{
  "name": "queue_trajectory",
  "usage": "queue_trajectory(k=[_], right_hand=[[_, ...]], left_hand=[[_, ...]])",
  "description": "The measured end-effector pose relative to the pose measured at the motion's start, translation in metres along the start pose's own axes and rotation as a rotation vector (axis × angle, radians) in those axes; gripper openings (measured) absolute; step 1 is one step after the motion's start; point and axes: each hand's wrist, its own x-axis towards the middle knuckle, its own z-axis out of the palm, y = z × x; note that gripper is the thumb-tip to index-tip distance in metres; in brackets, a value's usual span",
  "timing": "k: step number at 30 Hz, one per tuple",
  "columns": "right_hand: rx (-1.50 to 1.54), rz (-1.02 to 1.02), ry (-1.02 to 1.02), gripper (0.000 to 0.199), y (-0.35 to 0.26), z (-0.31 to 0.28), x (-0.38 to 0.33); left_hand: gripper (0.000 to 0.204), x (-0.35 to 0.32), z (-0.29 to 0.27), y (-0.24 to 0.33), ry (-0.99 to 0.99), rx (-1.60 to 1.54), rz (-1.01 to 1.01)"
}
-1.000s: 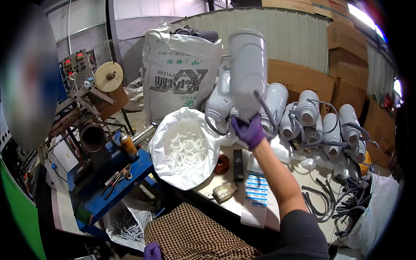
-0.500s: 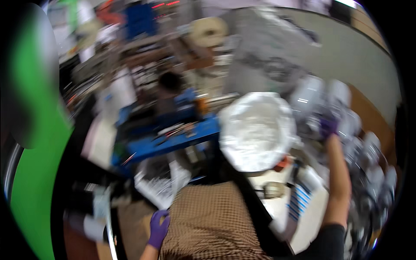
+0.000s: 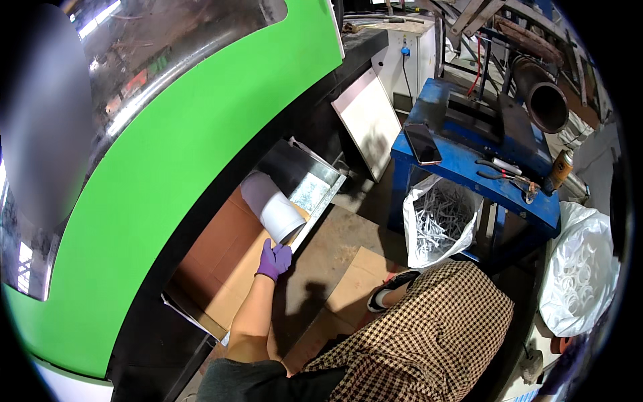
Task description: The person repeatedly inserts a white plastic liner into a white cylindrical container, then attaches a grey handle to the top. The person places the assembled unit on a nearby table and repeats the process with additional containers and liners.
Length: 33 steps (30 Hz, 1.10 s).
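Observation:
My left hand (image 3: 273, 260), in a purple glove, reaches toward the drawer-like metal tray (image 3: 320, 216) under the green machine. Its fingers are partly spread with nothing in them, just short of a translucent pale plastic cylinder (image 3: 271, 206). That cylinder lies on its side over the tray, its round end toward my hand. At the dark lower right rim a blurred purple patch looks like my gloved right hand (image 3: 566, 367); its fingers cannot be made out.
The green machine panel (image 3: 181, 141) curves along the left. A blue bench (image 3: 462, 149) carries a phone (image 3: 423, 144), pliers (image 3: 499, 173) and a spray can (image 3: 558, 171). Beneath it sits a white bag of strips (image 3: 439, 224). Another white bag (image 3: 569, 315) holds clear rings. Cardboard (image 3: 355, 288) covers the floor.
My view has swung left toward the green machine. My left hand has gone from beside the checked cloth to the cylinder. My right hand, earlier among clear cylinders, is now at the dark rim.

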Motion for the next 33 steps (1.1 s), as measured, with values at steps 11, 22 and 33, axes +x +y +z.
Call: queue_trajectory(k=[11, 22, 33], right_hand=[[0.166, 0.243, -0.47, 0.023, -0.084, 0.141, -0.112], [0.454, 0.298, -0.817, 0.033, -0.183, 0.261, -0.147], [0.773, 0.016, -0.741, 0.081, -0.239, 0.305, -0.157]], left_hand=[[0.045, 0.025, 0.019, 0.103, 0.75, 1.389, 1.202], [0.072, -0.256, 0.082, 0.019, -0.562, 0.777, 0.671], [0.091, -0.196, 0.102, -0.1, -0.649, 1.249, 0.495]])
